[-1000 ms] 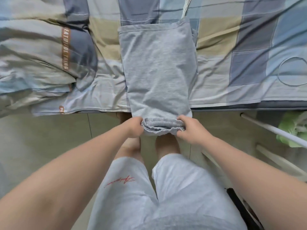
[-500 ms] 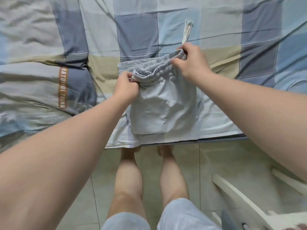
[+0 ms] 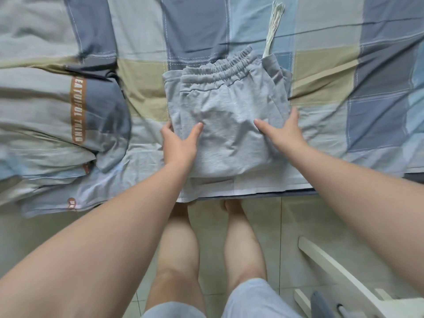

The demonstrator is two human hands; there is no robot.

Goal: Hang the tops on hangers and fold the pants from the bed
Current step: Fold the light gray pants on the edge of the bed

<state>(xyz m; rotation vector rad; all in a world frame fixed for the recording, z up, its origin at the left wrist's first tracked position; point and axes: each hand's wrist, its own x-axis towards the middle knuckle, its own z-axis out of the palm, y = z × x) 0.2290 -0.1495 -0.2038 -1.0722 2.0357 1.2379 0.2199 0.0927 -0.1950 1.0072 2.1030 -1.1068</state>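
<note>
A brown band [image 3: 78, 110] on the folded quilt [image 3: 34, 106], at the left of the bed [image 3: 321, 31], carries white capitals. They are turned sideways, so they run down the band from top to bottom. They read "EATUIFUL THING". The band's top end goes under a fold, so any letter before the E is hidden, and the last letter is slightly blurred. Lower down, near the quilt's front edge, a small brown patch [image 3: 72, 203] shows the white letters "BE"; the rest of it cannot be read.
</note>
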